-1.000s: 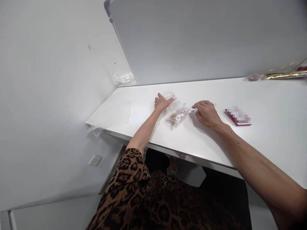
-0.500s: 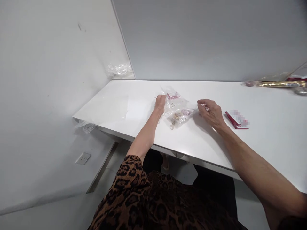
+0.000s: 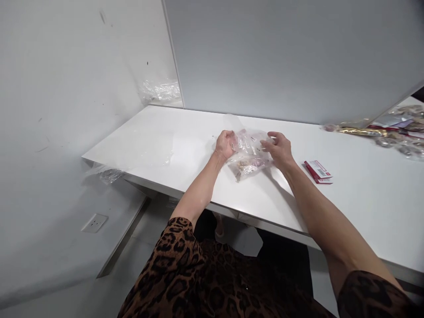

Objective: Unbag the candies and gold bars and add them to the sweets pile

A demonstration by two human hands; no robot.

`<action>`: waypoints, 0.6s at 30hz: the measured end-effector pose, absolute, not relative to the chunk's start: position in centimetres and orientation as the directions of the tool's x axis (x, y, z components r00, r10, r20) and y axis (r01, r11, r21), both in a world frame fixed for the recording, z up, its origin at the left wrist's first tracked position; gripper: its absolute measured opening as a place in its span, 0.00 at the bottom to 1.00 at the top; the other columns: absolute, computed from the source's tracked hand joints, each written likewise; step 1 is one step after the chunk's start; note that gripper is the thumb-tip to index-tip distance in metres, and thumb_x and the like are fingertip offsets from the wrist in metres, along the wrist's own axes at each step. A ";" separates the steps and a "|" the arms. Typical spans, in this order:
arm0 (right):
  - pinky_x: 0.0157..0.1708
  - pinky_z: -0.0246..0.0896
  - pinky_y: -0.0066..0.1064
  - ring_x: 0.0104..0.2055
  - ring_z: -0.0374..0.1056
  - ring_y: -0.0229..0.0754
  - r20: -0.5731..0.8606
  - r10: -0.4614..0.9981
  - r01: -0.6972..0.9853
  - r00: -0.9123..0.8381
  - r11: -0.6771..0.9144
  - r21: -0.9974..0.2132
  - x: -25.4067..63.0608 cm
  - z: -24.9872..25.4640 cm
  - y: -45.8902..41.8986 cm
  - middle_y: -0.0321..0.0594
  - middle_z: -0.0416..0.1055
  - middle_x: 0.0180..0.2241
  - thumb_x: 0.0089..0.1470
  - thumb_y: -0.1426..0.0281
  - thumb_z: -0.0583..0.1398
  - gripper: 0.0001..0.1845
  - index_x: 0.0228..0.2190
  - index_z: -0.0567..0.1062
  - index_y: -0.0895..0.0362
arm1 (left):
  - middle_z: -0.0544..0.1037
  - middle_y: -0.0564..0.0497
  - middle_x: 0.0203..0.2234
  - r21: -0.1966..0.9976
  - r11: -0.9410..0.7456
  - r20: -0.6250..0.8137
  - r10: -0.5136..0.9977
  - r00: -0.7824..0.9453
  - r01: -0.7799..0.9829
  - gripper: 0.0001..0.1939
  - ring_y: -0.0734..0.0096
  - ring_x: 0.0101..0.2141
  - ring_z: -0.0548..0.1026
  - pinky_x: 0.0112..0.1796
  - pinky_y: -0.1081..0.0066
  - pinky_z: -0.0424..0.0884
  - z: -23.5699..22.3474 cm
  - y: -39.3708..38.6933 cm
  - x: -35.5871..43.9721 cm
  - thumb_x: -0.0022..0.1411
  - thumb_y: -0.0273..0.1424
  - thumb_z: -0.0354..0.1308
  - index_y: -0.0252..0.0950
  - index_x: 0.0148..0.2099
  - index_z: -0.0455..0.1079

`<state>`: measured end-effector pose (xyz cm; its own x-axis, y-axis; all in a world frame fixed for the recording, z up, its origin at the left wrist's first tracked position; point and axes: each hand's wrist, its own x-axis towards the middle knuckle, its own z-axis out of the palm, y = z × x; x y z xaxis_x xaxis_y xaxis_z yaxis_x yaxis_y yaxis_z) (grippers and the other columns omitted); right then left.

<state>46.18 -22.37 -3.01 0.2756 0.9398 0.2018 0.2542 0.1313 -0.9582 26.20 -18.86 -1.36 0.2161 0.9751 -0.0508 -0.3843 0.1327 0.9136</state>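
1. My left hand [image 3: 225, 143] has its grip curled shut on the clear plastic bag of small trinkets [image 3: 249, 154].
2. My right hand [image 3: 279, 149] pinches the bag's other side.
3. Bag sits mid white surface [image 3: 357, 207], red-and-white card packet [image 3: 318, 171] just beside.

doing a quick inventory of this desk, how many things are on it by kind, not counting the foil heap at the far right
clear plastic bags: 2, one held in the grip of both the left hand and right hand, one with small trinkets lying under it
red-and-white packets: 1
total: 3
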 end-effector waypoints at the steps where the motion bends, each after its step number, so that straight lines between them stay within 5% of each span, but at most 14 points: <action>1: 0.30 0.73 0.42 0.34 0.73 0.50 0.159 0.936 0.192 0.315 0.101 -0.976 46.8 -3.2 -22.2 0.39 0.74 0.33 0.43 0.58 0.70 0.23 0.41 0.74 0.50 | 0.85 0.41 0.39 0.891 0.157 -0.068 0.974 0.216 -0.426 0.11 0.50 0.49 0.84 0.48 0.51 0.80 -1.1 -19.0 26.0 0.57 0.42 0.54 0.40 0.31 0.65; 4: 0.25 0.69 0.40 0.28 0.68 0.45 0.095 0.921 0.128 0.378 0.050 -0.991 49.6 -3.7 -22.1 0.36 0.69 0.27 0.40 0.64 0.69 0.17 0.34 0.74 0.52 | 0.86 0.42 0.40 0.831 0.203 -0.110 0.973 0.205 -0.518 0.10 0.50 0.50 0.84 0.48 0.50 0.80 -0.6 -19.1 25.5 0.59 0.39 0.52 0.40 0.29 0.61; 8: 0.40 0.75 0.53 0.34 0.71 0.51 0.166 0.895 0.352 0.415 0.010 -0.936 53.0 -3.8 -22.2 0.41 0.70 0.28 0.43 0.65 0.69 0.09 0.28 0.74 0.52 | 0.85 0.43 0.41 0.857 0.220 -0.145 0.971 0.191 -0.467 0.11 0.50 0.52 0.83 0.47 0.51 0.80 -0.4 -19.2 25.2 0.60 0.39 0.51 0.40 0.29 0.62; 12: 0.60 0.66 0.62 0.56 0.70 0.62 0.439 0.860 0.734 0.261 0.119 -0.669 52.1 -3.9 -22.4 0.56 0.77 0.47 0.59 0.54 0.61 0.17 0.40 0.79 0.54 | 0.85 0.41 0.42 0.932 0.174 -0.116 0.974 0.193 -0.317 0.15 0.49 0.51 0.83 0.47 0.52 0.80 -0.5 -19.5 25.3 0.61 0.45 0.52 0.40 0.32 0.69; 16: 0.63 0.61 0.66 0.65 0.64 0.70 0.392 0.915 0.831 0.096 0.143 -0.537 48.8 -4.3 -22.8 0.61 0.74 0.60 0.58 0.49 0.63 0.32 0.54 0.77 0.58 | 0.85 0.39 0.44 0.953 0.117 -0.054 0.973 0.225 -0.280 0.18 0.46 0.51 0.83 0.50 0.49 0.80 -0.8 -19.6 25.5 0.57 0.47 0.54 0.38 0.36 0.74; 18: 0.62 0.61 0.66 0.63 0.66 0.71 0.335 0.941 0.883 0.049 0.116 -0.454 48.0 -4.3 -22.9 0.62 0.76 0.57 0.60 0.55 0.62 0.25 0.51 0.78 0.58 | 0.86 0.38 0.43 0.959 0.101 -0.041 0.974 0.223 -0.264 0.20 0.45 0.53 0.82 0.52 0.48 0.79 -1.0 -19.5 25.5 0.57 0.47 0.54 0.37 0.38 0.76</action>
